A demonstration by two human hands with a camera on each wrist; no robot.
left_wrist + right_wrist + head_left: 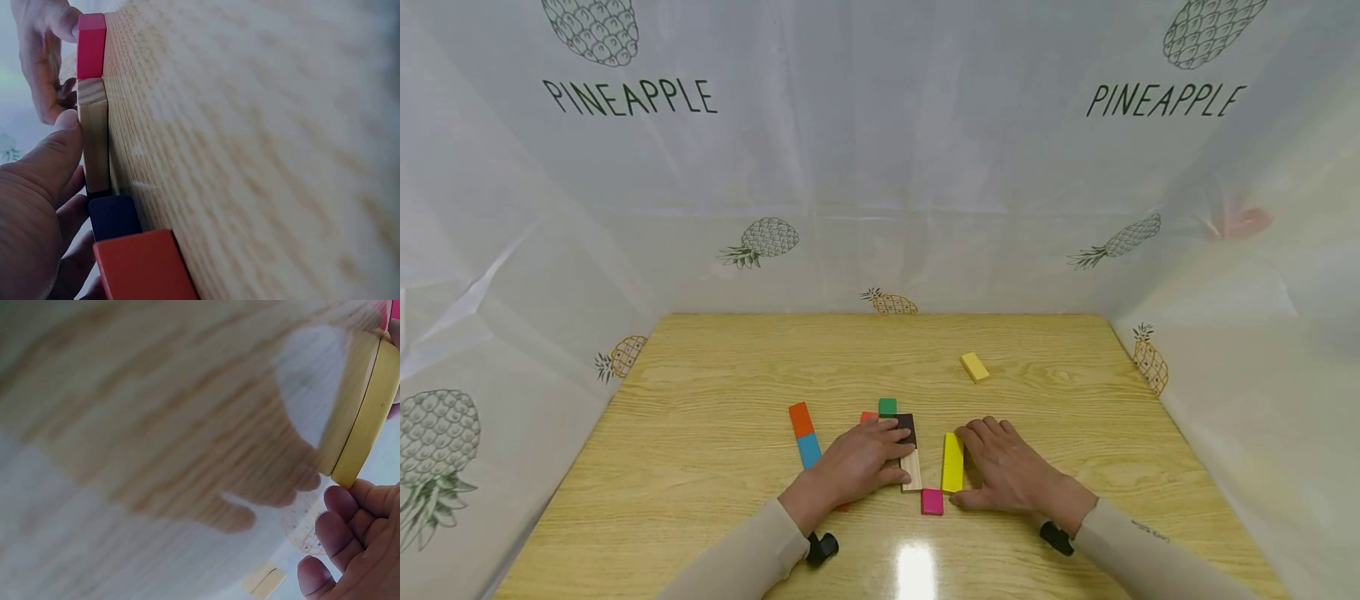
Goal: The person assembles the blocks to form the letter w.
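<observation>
In the head view my left hand [865, 457] rests over a black block [907, 423] and a plain wooden block [911, 475], fingers extended. Its thumb touches the wooden block's top edge in the left wrist view. A pink block [932, 502] sits at that block's near corner. My right hand [1009, 467] pinches a long yellow block [952, 463] lengthwise, index finger at the far end, thumb at the near end beside the pink block. Beyond the left fingers lie a green block [887, 407] and a partly covered red block [869, 415].
Left of my left hand, an orange block [801, 418] and a blue block [808, 450] form a slanted row, its near part hidden by the hand. A smaller yellow block [975, 367] lies farther back on the wooden table [715, 367]. A pineapple-print sheet [887, 167] surrounds the table.
</observation>
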